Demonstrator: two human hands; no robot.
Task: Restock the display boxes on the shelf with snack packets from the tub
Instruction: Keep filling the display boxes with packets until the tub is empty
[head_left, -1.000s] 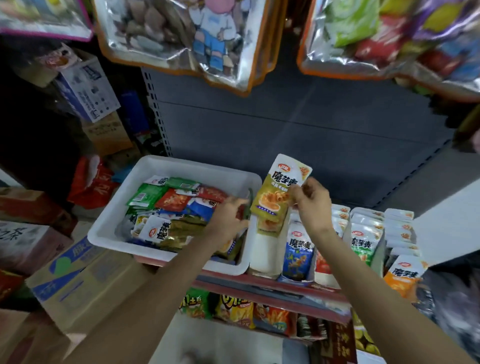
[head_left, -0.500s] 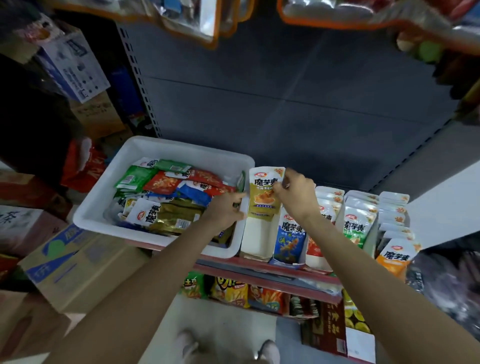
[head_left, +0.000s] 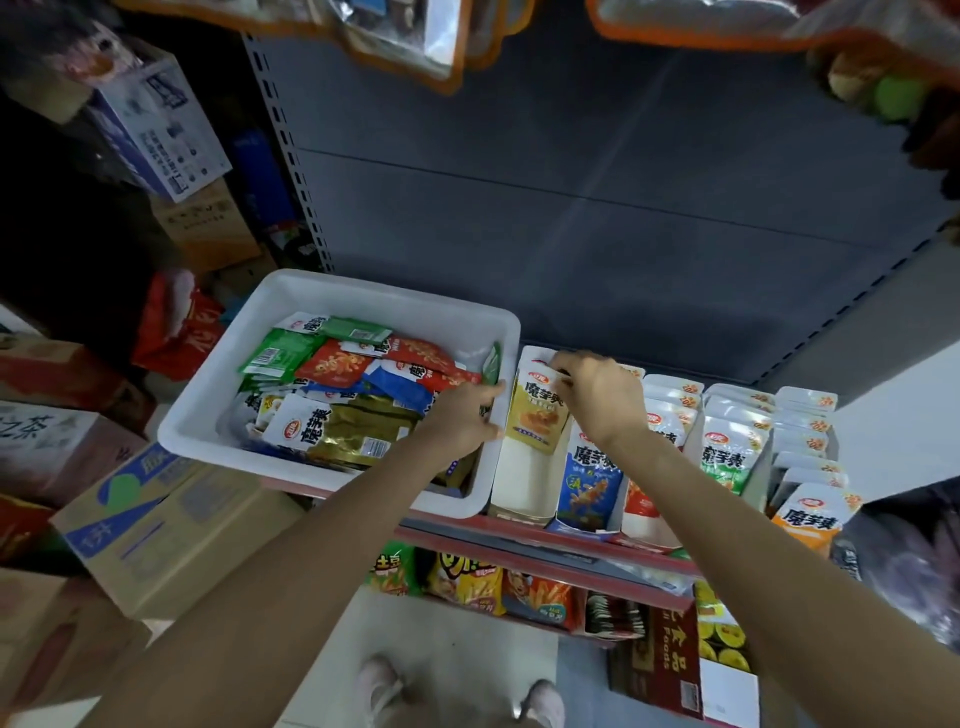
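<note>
A white tub (head_left: 223, 410) holding several mixed snack packets sits on the shelf at the left. To its right stands a row of white display boxes. The leftmost box (head_left: 519, 483) is nearly bare and holds a yellow packet (head_left: 537, 421) upright at its back. My right hand (head_left: 602, 395) pinches that packet's top edge. My left hand (head_left: 462, 421) lies over the tub's right wall, its fingers curled at the rim; what they grip is hidden. The neighbouring boxes hold blue (head_left: 589, 478), green (head_left: 730, 457) and orange (head_left: 808, 519) packets.
A grey back panel (head_left: 571, 218) rises behind the shelf. Hanging snack bags (head_left: 415, 36) crowd the top edge. Cardboard cartons (head_left: 156, 525) are stacked on the floor at the left. A lower shelf with chip bags (head_left: 467, 577) is below, and my feet (head_left: 384, 686) stand on the floor.
My right hand has lowered the yellow packet from above the shelf down into the leftmost display box. My left hand has stayed at the tub's right rim. The view has tilted down.
</note>
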